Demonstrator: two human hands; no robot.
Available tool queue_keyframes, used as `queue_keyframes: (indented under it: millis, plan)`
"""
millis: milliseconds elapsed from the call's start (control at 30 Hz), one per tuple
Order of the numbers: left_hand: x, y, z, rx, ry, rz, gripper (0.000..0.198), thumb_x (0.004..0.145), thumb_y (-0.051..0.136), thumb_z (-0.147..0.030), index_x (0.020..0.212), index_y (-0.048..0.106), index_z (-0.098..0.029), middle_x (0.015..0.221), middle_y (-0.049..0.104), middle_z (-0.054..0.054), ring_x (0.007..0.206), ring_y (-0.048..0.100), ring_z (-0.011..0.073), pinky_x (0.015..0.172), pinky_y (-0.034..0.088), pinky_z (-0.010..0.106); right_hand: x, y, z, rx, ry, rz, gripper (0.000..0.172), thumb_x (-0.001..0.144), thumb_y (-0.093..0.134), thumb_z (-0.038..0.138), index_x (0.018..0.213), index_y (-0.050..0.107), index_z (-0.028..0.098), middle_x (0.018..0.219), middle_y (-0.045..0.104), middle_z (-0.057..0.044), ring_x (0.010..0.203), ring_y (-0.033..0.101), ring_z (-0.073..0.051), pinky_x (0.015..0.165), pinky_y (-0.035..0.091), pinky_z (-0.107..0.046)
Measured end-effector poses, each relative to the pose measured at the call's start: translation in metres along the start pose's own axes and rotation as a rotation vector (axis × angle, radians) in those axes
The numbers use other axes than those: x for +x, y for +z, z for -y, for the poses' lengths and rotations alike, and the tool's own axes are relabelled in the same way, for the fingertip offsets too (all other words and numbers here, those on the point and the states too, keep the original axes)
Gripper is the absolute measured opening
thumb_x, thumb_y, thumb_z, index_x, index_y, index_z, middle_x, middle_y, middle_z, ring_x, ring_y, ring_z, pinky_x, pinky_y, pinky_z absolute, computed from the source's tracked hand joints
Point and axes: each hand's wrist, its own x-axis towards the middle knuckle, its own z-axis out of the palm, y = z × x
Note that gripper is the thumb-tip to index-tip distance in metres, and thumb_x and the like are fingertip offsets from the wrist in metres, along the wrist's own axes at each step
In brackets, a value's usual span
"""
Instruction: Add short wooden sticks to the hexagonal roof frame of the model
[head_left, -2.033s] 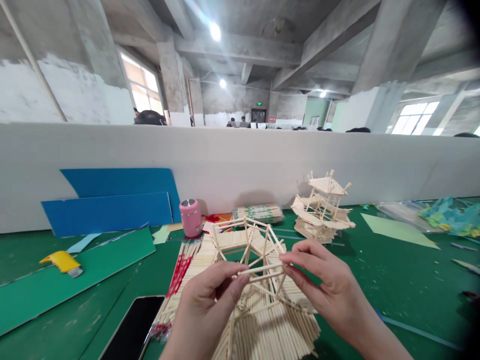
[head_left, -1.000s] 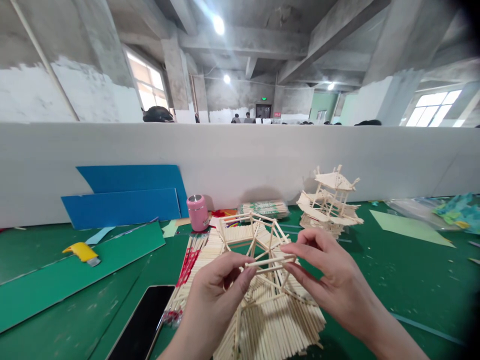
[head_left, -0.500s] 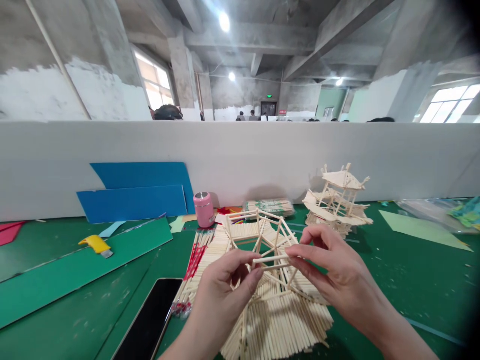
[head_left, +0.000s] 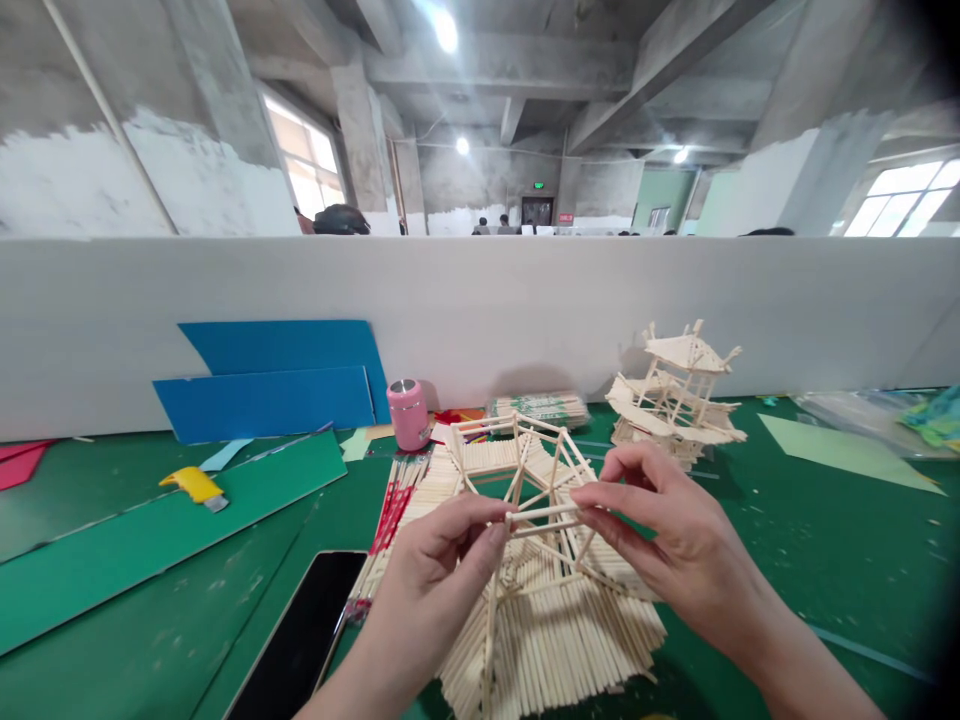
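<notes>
A pale wooden stick (head_left: 544,514) lies crosswise between my two hands, over the front of a stick-built model (head_left: 555,640). My left hand (head_left: 450,560) pinches its left end between thumb and forefinger. At the right end, the thumb and fingertips of my right hand (head_left: 660,530) are closed on it. Below and behind, the model has an upright frame of sticks above a sloping skirt of sticks laid side by side. Whether the held stick touches the frame I cannot tell, as my fingers hide both ends.
A finished-looking stick pagoda (head_left: 679,395) stands back right. Behind the model are a pink flask (head_left: 409,415) and a packet of sticks (head_left: 540,409). To the left lie a phone (head_left: 300,635), a yellow cutter (head_left: 193,486) and a green board (head_left: 187,525). A white partition (head_left: 480,300) closes the back.
My left thumb and fingers have shifted slightly left along the stick's end. The right hand keeps its pinch almost in place. The view has tilted down a little.
</notes>
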Motion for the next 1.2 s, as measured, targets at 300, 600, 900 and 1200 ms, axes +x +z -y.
queue_keyframes:
  millis: [300, 600, 900, 1200]
  plan:
    - [-0.0046, -0.0031, -0.003, 0.061, 0.03, -0.01, 0.017, 0.078, 0.052, -0.021, 0.088, 0.066, -0.018, 0.057, 0.056, -0.002, 0.054, 0.049, 0.011, 0.053, 0.043, 0.021, -0.0017, -0.0019, 0.0004, 0.005, 0.016, 0.003, 0.016, 0.082, 0.049, 0.019, 0.093, 0.06, 0.022, 0.086, 0.042, -0.002, 0.071, 0.044, -0.011, 0.059, 0.04, -0.024]
    - [-0.005, -0.0012, 0.0035, 0.202, 0.129, -0.016, 0.019, 0.078, 0.051, -0.022, 0.095, 0.06, -0.02, 0.077, 0.061, 0.003, 0.069, 0.057, 0.016, 0.061, 0.046, 0.028, 0.0015, -0.0024, 0.0039, 0.007, 0.04, 0.002, 0.017, 0.083, 0.048, 0.022, 0.091, 0.062, 0.022, 0.086, 0.045, -0.003, 0.076, 0.046, -0.012, 0.061, 0.041, -0.025]
    - [-0.0006, 0.0008, -0.0014, 0.237, 0.136, -0.017, 0.019, 0.078, 0.051, -0.024, 0.093, 0.06, -0.017, 0.078, 0.063, 0.005, 0.065, 0.056, 0.0164, 0.057, 0.045, 0.029, -0.0007, -0.0041, 0.0034, 0.016, 0.055, 0.006, 0.016, 0.083, 0.047, 0.023, 0.091, 0.061, 0.022, 0.087, 0.045, -0.002, 0.074, 0.045, -0.012, 0.061, 0.041, -0.025]
    - [0.0026, 0.0012, -0.004, 0.256, 0.181, 0.022, 0.015, 0.079, 0.05, -0.021, 0.088, 0.062, -0.02, 0.076, 0.063, 0.002, 0.065, 0.056, 0.0146, 0.054, 0.044, 0.024, 0.0008, -0.0043, 0.0046, 0.074, 0.058, -0.016, 0.015, 0.083, 0.048, 0.023, 0.089, 0.061, 0.022, 0.087, 0.046, -0.002, 0.076, 0.047, -0.012, 0.063, 0.042, -0.024]
